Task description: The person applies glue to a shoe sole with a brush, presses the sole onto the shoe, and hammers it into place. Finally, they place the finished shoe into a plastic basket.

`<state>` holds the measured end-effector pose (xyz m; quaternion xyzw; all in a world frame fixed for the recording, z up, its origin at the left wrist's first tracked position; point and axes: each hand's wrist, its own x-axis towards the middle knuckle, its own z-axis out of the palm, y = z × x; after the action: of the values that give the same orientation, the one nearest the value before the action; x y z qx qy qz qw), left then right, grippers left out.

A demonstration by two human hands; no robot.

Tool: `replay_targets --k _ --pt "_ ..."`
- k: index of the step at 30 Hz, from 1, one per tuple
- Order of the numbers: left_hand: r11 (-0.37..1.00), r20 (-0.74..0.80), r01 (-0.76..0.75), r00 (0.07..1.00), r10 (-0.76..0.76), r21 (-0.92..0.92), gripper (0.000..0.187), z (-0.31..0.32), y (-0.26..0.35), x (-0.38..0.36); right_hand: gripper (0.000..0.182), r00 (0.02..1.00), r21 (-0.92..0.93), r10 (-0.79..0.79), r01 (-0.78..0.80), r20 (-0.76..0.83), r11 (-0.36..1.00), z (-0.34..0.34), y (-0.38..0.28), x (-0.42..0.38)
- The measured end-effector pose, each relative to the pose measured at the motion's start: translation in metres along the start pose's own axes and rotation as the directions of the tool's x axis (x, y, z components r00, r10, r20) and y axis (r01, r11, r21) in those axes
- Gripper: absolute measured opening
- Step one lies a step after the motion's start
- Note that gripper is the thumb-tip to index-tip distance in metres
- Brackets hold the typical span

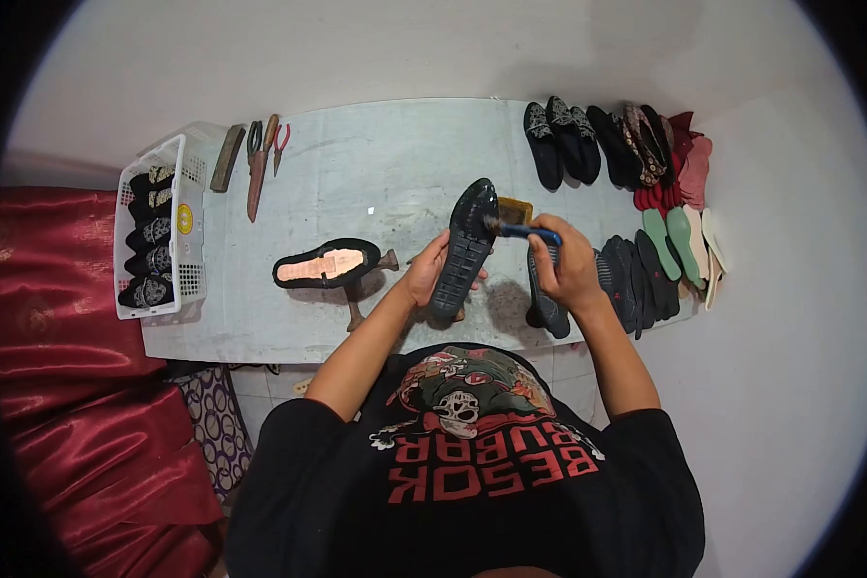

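Observation:
My left hand [428, 273] is wrapped around the edges of a black shoe sole [460, 252], held tilted above the table with its grid-patterned face up. The toe end looks wet and glossy. In my right hand [570, 265] is a brush [530, 232] with a blue handle, its bristles at the sole's right edge near the toe. Just behind the brush stands a yellowish container [516, 209], partly hidden. Left of my hands, a black shoe [327, 264] with a pale pinkish inside rests by a metal shoe anvil [354, 310].
A white basket [191, 250] of patterned shoes stands at the left. Behind it lie a dark block [227, 159], scissors [253, 141], a knife [258, 178] and red-handled pliers [280, 144]. Shoes [561, 143], green insoles [682, 236] and black soles [631, 279] fill the right side.

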<state>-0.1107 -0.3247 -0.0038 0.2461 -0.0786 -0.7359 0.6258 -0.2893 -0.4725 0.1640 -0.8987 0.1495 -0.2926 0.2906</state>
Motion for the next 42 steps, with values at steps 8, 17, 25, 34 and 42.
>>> replay_targets --k 8,17,25,34,42 --pt "0.994 0.051 -0.108 0.993 0.108 -0.004 0.066 0.001 -0.002 0.020 0.022 0.984 0.123 0.061 -0.083 0.168 0.989 0.002 -0.018 -0.007" --pt "0.974 -0.031 -0.211 0.977 0.209 -0.078 0.064 0.039 0.005 0.032 0.023 0.996 -0.020 -0.079 0.080 0.052 0.997 0.019 -0.024 0.004" --pt "0.966 -0.020 -0.237 0.972 0.236 -0.100 0.063 0.037 0.013 0.026 0.024 0.991 0.070 -0.019 0.010 0.130 0.997 0.021 -0.024 -0.019" --pt "0.965 -0.073 -0.254 0.966 0.249 -0.068 0.063 0.037 -0.005 0.031 0.024 0.995 0.042 0.005 -0.009 0.102 0.999 0.026 -0.019 -0.020" --pt "0.952 -0.070 -0.304 0.951 0.301 -0.033 0.064 0.033 0.004 0.022 0.017 0.990 0.054 0.144 -0.144 0.008 0.988 0.017 -0.013 -0.024"
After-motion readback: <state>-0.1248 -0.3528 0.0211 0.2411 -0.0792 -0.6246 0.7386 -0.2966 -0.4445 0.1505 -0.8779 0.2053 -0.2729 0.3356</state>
